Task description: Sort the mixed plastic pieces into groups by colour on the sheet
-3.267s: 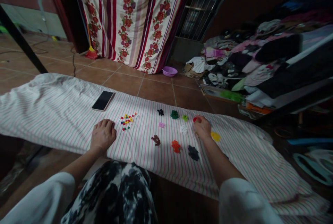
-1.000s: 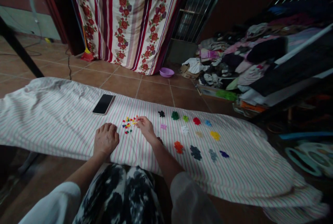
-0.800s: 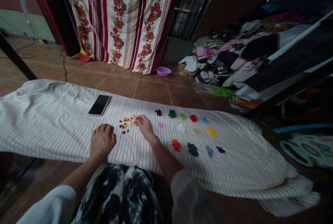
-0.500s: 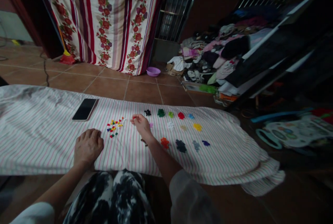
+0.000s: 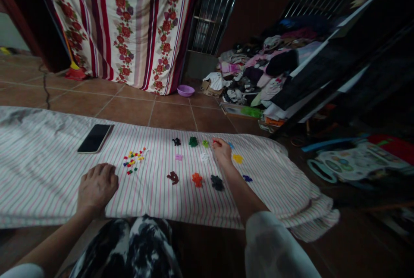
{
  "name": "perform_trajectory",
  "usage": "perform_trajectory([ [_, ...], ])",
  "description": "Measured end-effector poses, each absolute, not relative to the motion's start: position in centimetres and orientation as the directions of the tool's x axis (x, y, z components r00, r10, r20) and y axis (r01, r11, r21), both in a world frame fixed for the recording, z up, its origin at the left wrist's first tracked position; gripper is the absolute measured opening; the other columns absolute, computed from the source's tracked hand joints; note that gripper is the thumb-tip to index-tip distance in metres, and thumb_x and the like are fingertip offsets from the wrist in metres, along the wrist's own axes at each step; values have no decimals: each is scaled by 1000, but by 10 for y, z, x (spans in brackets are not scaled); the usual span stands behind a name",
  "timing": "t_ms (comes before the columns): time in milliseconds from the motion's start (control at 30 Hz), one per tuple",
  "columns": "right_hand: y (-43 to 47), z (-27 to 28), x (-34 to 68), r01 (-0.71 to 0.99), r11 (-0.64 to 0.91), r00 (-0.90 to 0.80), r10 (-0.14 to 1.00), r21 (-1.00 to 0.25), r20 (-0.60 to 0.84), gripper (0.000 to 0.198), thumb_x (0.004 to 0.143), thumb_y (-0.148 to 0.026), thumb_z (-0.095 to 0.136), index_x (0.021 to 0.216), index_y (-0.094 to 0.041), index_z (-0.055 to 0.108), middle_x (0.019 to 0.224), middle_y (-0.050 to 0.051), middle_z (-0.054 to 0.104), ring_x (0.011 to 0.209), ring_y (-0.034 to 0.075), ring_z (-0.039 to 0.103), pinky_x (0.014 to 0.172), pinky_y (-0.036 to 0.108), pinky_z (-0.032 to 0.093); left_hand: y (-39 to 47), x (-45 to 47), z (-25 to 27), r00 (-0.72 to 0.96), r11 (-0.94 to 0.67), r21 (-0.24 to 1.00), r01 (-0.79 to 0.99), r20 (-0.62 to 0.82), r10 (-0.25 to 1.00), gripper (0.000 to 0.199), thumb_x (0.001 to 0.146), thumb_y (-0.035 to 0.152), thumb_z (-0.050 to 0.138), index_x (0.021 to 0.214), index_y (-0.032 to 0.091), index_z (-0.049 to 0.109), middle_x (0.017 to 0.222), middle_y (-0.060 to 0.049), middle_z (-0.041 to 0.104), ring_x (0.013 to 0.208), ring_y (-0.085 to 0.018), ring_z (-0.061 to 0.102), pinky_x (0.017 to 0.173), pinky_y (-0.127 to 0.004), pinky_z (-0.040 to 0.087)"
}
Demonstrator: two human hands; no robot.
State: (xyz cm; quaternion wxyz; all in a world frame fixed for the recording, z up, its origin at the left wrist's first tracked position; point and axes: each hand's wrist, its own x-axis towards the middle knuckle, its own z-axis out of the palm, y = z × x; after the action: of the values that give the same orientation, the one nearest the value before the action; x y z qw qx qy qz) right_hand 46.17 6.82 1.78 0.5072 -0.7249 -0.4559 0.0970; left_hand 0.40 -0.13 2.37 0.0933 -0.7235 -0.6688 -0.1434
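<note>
My right hand (image 5: 221, 152) is over the right part of the striped cloth, fingertips pinched together. A bit of red (image 5: 215, 141) shows at them; whether it is a held piece or part of the red pile beneath is hard to tell. Close by are a light green pile (image 5: 205, 143), a white pile (image 5: 204, 157), a blue pile (image 5: 230, 145) and a yellow pile (image 5: 237, 158). My left hand (image 5: 98, 186) rests palm down on the cloth, holding nothing, near a scatter of small mixed-colour pieces (image 5: 132, 161).
More single-colour piles lie on the striped cloth (image 5: 145, 196): black (image 5: 176, 141), dark green (image 5: 193, 141), pink (image 5: 179, 157), brown (image 5: 173, 177), orange (image 5: 197, 179), dark grey (image 5: 217, 182) and dark blue (image 5: 247, 178). A phone (image 5: 95, 139) lies at the left. Beyond stands a purple basin (image 5: 186, 91).
My right hand has moved right, from beside the mixed pieces to the red pile, its fingers still pinched. My left hand stays resting on the cloth. The view has shifted slightly right.
</note>
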Motion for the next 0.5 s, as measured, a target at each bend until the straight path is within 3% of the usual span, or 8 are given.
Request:
perform_trajectory([
  [233,64,24,511,659,-262,616,725,-705,307,36,74,-25,48,99,-21,72,93,6,75,92,22,69,90,34,51,0,4,21,61,-78,42,996,322,945,35,93,29,33,106,17,63,117,-11,67,104,-29,60,86,-43,42],
  [400,71,23,513,741,-301,571,753,-601,327,34,76,-24,47,97,-19,73,97,10,75,92,24,69,86,33,51,1,3,19,54,-73,45,996,330,943,34,92,28,35,106,17,63,117,-11,68,106,-29,60,87,-42,43],
  [500,75,20,512,769,-308,548,769,-560,330,31,76,-23,47,91,-21,74,90,8,75,87,24,69,82,33,50,2,3,19,60,-77,40,996,326,944,35,92,29,35,108,17,63,118,-12,68,106,-29,60,88,-42,43],
])
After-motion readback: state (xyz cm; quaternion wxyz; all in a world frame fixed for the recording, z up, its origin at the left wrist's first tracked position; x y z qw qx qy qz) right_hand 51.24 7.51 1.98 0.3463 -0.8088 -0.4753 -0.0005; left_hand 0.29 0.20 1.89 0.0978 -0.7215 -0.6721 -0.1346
